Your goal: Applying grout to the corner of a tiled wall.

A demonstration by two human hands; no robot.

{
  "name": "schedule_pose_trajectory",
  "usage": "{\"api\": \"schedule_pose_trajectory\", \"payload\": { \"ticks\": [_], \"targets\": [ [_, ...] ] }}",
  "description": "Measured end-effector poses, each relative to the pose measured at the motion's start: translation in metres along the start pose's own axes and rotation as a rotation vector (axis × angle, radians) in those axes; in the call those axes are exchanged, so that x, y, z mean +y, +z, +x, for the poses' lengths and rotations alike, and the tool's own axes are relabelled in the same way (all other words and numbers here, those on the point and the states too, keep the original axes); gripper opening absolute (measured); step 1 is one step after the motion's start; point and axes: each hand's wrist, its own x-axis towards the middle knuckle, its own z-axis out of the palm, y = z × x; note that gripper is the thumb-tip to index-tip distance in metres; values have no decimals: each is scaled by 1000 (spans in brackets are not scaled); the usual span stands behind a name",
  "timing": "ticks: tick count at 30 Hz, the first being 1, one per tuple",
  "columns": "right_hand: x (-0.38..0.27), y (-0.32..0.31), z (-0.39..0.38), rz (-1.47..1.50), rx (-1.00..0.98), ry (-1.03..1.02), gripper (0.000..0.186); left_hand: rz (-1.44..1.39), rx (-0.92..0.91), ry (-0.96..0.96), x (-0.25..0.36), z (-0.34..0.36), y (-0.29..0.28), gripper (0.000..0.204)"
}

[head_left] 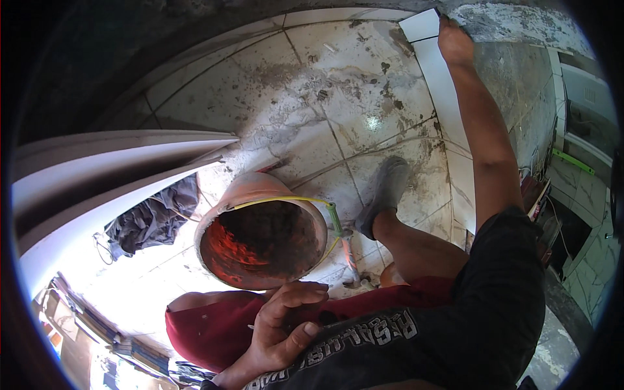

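Left hand (286, 328): released, fingers loosely bent, thumb apart, over red shorts (214, 331).
Right hand (456, 44): arm stretched far up, fingers touching end of tile piece; cannot tell if grasping or only pressing.
Dark cloth bundle (156, 218): crumpled on floor, far left.
Bucket (253, 184): tipped mouth toward lap, orange-red inside with dark residue, yellow handle (276, 199) with green grip (334, 219).
Floor (260, 117): pale tiles, smeared, scattered dark crumbs.
Tile piece (419, 27): white, at wall foot, end of white tile strip (437, 75).
Green bar (574, 161): far right.
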Motion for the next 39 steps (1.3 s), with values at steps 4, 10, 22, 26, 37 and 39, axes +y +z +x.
{"api": "schedule_pose_trajectory", "payload": {
  "ticks": [4,10,22,26,37,39],
  "targets": [
    [-4,-5,15,14,-105,54,25,-44,17,11,-5,-3,1,33],
    [-24,-26,31,8,-284,196,26,-35,20,27,-7,-4,2,33],
    [-28,-37,33,13,-287,230,27,-41,-55,48,-4,-4,-2,34],
    [-30,-52,32,7,-248,207,25,-74,-42,13,-4,-5,-4,35],
    [-24,-18,33,-13,-197,161,24,-62,13,10,-1,1,2,33],
    [-25,-20,34,-17,-207,157,24,-82,14,14,-2,1,2,33]
  ]
}}
